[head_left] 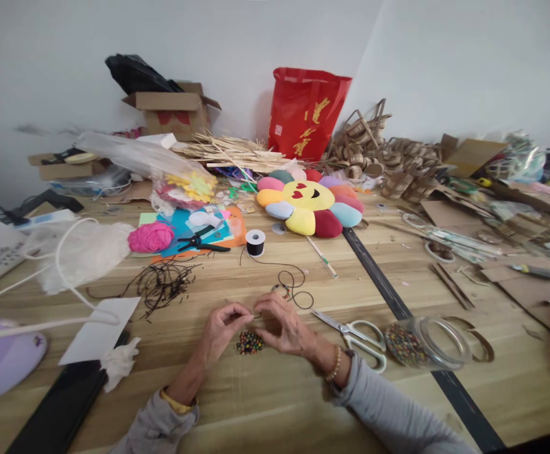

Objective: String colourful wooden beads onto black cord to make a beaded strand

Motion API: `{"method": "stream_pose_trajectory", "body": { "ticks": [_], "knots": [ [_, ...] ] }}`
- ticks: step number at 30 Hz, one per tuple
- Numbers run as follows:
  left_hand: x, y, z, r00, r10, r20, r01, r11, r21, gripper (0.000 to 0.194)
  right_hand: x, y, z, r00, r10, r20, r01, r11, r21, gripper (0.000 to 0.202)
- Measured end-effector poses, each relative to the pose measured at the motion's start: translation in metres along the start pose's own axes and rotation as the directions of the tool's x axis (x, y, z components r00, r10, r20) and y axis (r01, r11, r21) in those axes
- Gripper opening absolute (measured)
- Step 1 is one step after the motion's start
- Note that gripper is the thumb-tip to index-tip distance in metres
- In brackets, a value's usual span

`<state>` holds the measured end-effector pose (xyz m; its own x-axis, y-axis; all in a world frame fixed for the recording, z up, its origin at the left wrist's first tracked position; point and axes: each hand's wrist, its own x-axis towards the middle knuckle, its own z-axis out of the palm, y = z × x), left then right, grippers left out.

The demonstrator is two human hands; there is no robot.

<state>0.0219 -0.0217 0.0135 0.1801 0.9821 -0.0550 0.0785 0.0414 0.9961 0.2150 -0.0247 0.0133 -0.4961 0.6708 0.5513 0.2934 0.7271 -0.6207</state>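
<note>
My left hand (226, 325) is closed, with thumb and forefinger pinched on a thin black cord (257, 316). Opposite it, my right hand (281, 323) curls round the same cord; its thumb stands apart from the forefinger, and its other fingers are partly hidden. Just under the fingertips lies a small pile of multicoloured beads (249, 342). Behind my right hand, several strung beads (281, 291) show on the cord, which loops back across the table to a spool of black cord (255, 242).
White-handled scissors (357, 331) and a clear jar of beads (406, 343) lie to the right. Tangled black cord pieces (166, 287), pink yarn (150, 237) and a black phone-like slab (62, 403) are left. A flower cushion (310, 202) and red bag (307, 113) stand behind.
</note>
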Motion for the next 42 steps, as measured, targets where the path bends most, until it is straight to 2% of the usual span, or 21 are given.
{"method": "stream_pose_trajectory", "body": {
  "ticks": [5, 14, 18, 21, 24, 27, 29, 32, 35, 38, 42],
  "knots": [
    [-0.001, 0.004, 0.001, 0.999, -0.01, 0.041, 0.009, 0.999, 0.033, 0.02, 0.0, 0.004, 0.002, 1.0, 0.014, -0.004, -0.014, 1.0, 0.027, 0.004],
    [-0.001, 0.003, 0.001, 0.999, -0.008, 0.044, 0.005, 0.999, 0.052, 0.019, 0.0, 0.002, -0.001, 0.996, 0.089, -0.03, -0.087, 0.994, 0.06, 0.013],
    [-0.003, 0.004, 0.003, 0.999, 0.04, 0.017, -0.042, 0.993, 0.108, 0.016, 0.0, 0.001, -0.003, 0.993, 0.115, -0.026, -0.113, 0.992, 0.053, 0.017],
    [-0.006, 0.003, 0.005, 0.994, 0.106, 0.024, -0.109, 0.975, 0.194, 0.013, -0.001, 0.001, -0.003, 0.985, 0.153, -0.075, -0.15, 0.988, 0.046, 0.018],
    [-0.008, 0.0, 0.009, 0.959, 0.25, 0.133, -0.281, 0.902, 0.328, 0.011, -0.001, 0.001, -0.003, 0.972, 0.201, -0.119, -0.195, 0.979, 0.06, 0.016],
    [-0.012, -0.002, 0.014, 0.874, 0.409, 0.263, -0.486, 0.753, 0.444, 0.012, -0.001, 0.0, -0.003, 0.966, 0.231, -0.116, -0.224, 0.972, 0.072, 0.013],
    [-0.015, -0.003, 0.017, 0.828, 0.456, 0.326, -0.56, 0.649, 0.515, 0.009, -0.001, -0.001, -0.004, 0.962, 0.246, -0.118, -0.239, 0.968, 0.073, 0.012],
    [-0.02, -0.002, 0.02, 0.791, 0.469, 0.393, -0.606, 0.512, 0.609, 0.009, -0.001, -0.002, -0.004, 0.962, 0.247, -0.113, -0.24, 0.968, 0.071, 0.011],
    [-0.024, -0.001, 0.022, 0.784, 0.42, 0.457, -0.615, 0.416, 0.67, 0.008, -0.001, -0.002, -0.004, 0.967, 0.226, -0.121, -0.22, 0.974, 0.062, 0.011],
    [-0.026, -0.001, 0.022, 0.787, 0.386, 0.481, -0.61, 0.37, 0.701, 0.009, 0.0, -0.002, -0.003, 0.968, 0.223, -0.117, -0.219, 0.975, 0.048, 0.011],
    [-0.026, -0.003, 0.021, 0.784, 0.393, 0.48, -0.612, 0.36, 0.704, 0.01, -0.001, 0.0, -0.003, 0.969, 0.233, -0.087, -0.23, 0.972, 0.042, 0.013]
  ]
}}
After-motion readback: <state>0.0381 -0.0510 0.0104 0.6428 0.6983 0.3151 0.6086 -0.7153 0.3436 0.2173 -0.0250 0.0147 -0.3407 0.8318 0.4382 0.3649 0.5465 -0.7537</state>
